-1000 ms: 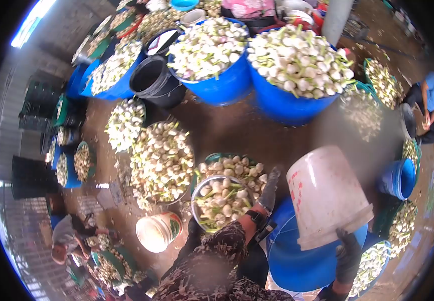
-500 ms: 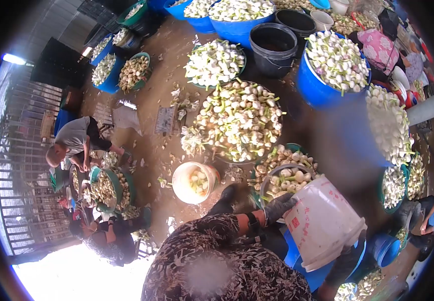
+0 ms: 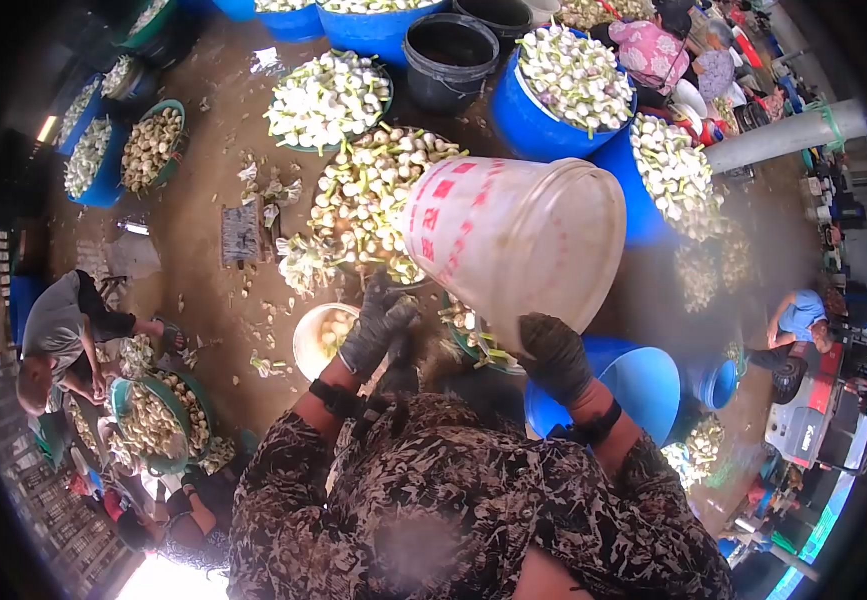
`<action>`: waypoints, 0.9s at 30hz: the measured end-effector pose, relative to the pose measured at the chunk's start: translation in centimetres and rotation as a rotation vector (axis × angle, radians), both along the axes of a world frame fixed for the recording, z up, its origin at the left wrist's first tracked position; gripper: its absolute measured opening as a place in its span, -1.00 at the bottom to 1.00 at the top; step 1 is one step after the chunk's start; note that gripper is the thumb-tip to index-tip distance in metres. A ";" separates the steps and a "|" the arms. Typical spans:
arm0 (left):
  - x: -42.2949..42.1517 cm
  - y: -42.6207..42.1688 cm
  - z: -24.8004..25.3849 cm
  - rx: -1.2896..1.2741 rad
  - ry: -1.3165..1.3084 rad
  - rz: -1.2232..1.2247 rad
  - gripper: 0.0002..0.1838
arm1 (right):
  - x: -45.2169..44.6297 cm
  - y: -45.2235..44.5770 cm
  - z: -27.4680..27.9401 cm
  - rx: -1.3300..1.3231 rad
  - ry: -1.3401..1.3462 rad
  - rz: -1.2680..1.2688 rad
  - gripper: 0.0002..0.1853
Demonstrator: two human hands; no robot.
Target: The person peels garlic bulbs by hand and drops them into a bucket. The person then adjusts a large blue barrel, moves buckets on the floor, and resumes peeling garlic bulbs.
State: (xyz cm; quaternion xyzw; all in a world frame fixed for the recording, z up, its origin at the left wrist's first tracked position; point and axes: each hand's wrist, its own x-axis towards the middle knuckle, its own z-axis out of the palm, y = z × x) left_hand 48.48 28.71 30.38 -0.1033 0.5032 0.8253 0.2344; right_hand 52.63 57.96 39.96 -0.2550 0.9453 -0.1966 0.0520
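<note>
A white plastic bucket [image 3: 513, 240] with red printing is tipped on its side, its base to the right and its mouth over a heap of garlic bulbs [image 3: 363, 200]. My right hand [image 3: 555, 362], in a dark glove, grips the lower edge of its base. Just below the mouth end is my gloved left hand [image 3: 378, 325], fingers extended and seemingly apart from the rim. The bucket hides the right part of the heap and its mouth opening. Close to my left hand stands another whitish bucket [image 3: 308, 345] with some bulbs inside.
Blue tubs [image 3: 523, 110] piled with garlic and a black bucket [image 3: 443, 70] stand ahead. An open blue barrel [image 3: 643, 390] is near my right forearm. A person [image 3: 58, 330] bends over garlic baskets at left; another person [image 3: 801, 315] sits at far right.
The white bucket has swung from low right up and left, tipping over the garlic heap. My left hand has moved left of it, and my right hand has risen with its base. The view has turned right.
</note>
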 end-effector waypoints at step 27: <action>8.0 -18.7 -14.7 -1.408 0.548 -0.621 -0.79 | 5.3 -20.8 -11.9 -0.227 0.044 0.111 -0.60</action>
